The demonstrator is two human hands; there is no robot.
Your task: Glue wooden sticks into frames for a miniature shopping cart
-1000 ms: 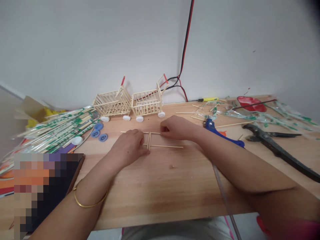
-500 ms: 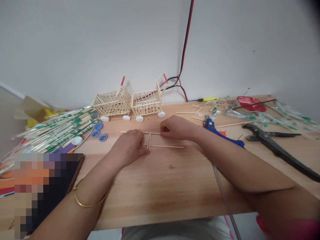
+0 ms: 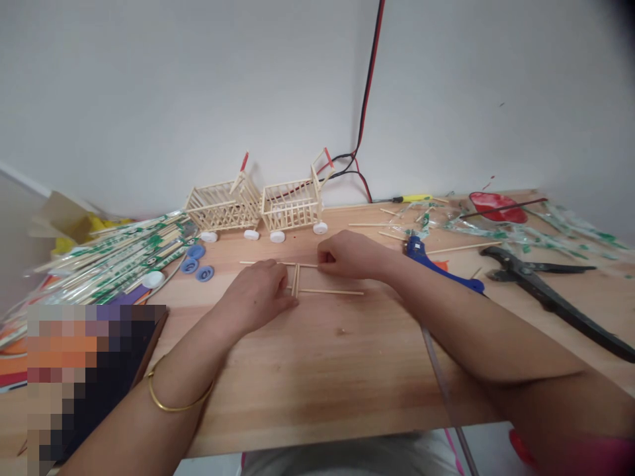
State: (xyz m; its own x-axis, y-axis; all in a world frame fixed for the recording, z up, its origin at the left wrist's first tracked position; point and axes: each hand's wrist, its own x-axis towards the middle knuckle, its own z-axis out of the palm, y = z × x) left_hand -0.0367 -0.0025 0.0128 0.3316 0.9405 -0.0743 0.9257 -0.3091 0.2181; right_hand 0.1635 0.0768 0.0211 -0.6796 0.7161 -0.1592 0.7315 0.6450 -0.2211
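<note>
Thin wooden sticks (image 3: 317, 291) lie crossed into a small frame on the wooden table (image 3: 317, 370). My left hand (image 3: 255, 292) is curled, its fingertips pressed on the frame's near left part. My right hand (image 3: 350, 254) is closed, pinching the right end of the far stick. Two upright sticks (image 3: 296, 279) join the far stick and the near one between my hands.
Two stick-built carts with white wheels (image 3: 258, 206) stand at the back. Wrapped chopsticks (image 3: 119, 254) and blue caps (image 3: 196, 261) lie left. A blue glue gun (image 3: 436, 264), black cutters (image 3: 550, 297), a red lid (image 3: 499, 206) and torn wrappers sit right. Cables hang down the wall.
</note>
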